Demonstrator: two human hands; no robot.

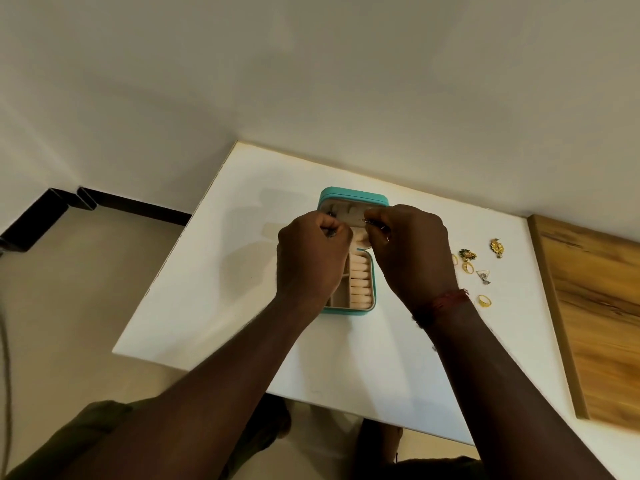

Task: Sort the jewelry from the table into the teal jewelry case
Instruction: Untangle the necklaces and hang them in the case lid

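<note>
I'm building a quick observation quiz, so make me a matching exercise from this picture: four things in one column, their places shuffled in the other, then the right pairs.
1. teal jewelry case with cream lining
2. red thread band
3. brown wooden board
4. loose gold ring nearest the person

A. far right, past the scattered gold pieces
B. on the white table, just right of the right wrist
C. open, under the left hand and right hand, each pinching a small jewelry piece
D. around the right wrist

Pairs: 1-C, 2-D, 3-A, 4-B.
</note>
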